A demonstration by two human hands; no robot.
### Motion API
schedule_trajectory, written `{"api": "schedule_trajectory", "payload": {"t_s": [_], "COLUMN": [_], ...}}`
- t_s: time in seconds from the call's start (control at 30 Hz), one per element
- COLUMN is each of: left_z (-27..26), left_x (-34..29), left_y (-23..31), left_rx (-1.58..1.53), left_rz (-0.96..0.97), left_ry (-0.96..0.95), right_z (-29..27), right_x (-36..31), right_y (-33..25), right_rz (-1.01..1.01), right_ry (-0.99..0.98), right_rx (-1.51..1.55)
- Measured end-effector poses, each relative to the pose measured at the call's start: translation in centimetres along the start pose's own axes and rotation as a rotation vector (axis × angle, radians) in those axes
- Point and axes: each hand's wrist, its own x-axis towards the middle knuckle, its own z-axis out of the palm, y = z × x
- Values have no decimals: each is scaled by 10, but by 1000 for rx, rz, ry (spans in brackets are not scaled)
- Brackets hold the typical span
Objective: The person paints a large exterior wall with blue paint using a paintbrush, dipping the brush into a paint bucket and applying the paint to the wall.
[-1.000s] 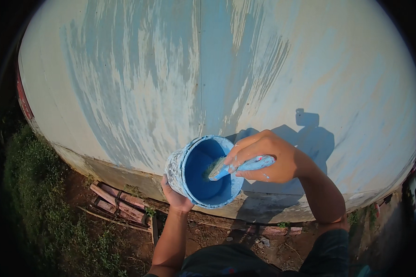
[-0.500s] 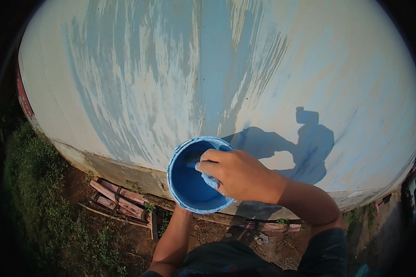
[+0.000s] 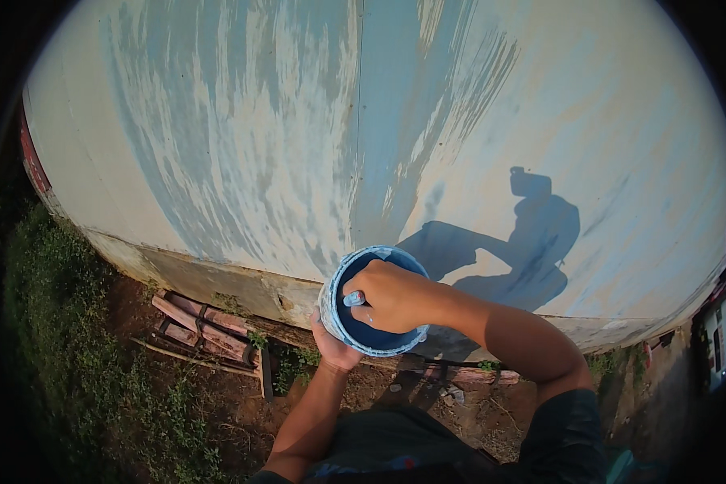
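Observation:
A blue-smeared paint bucket [image 3: 331, 319] is held up in front of the wall. My left hand [image 3: 332, 345] grips it around the lower left side, thumb along its wall. My right hand [image 3: 385, 297] reaches down into the bucket, closed around a paintbrush [image 3: 353, 298]. Only the brush's paint-coated handle end shows at the fist; its bristles are hidden. Blue paint coats the bucket's inside and rim. Beyond stands a pale wall [image 3: 637, 242], streaked with blue-grey brush strokes and split by a vertical seam.
Stacked reddish planks [image 3: 206, 331] lie on the soil at the wall's foot, left of the bucket. Green weeds [image 3: 73, 323] cover the far left ground. Small rubble [image 3: 453, 394] lies below the bucket. A white vehicle [image 3: 718, 343] stands at the right edge.
The bucket has shifted right and tilted. My right hand has gone deeper into it with the brush. More of my left hand now shows at the bucket's side.

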Motion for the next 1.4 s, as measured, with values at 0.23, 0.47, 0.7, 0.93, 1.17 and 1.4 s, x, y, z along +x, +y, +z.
{"api": "schedule_trajectory", "payload": {"t_s": [0.23,0.47,0.7,0.93,1.17,1.4], "left_z": [-24,-31,-34,-35,-34,-40], "left_x": [-9,-16,-18,-19,-11,-7], "left_y": [11,27,36,35,23,21], "left_rx": [90,-25,-37,-27,-71,-46], "left_rz": [17,39,24,-7,-42,-31], "left_ry": [216,157,93,126,155,139], "right_z": [18,48,64,80,104,84], "right_x": [3,7,23,33,44,31], "right_y": [1,0,-4,8,29,17], "right_rz": [-108,47,243,381,408,272], "right_ry": [71,93,-16,215,386,398], "right_rx": [-65,-269,-76,170,256,277]}}
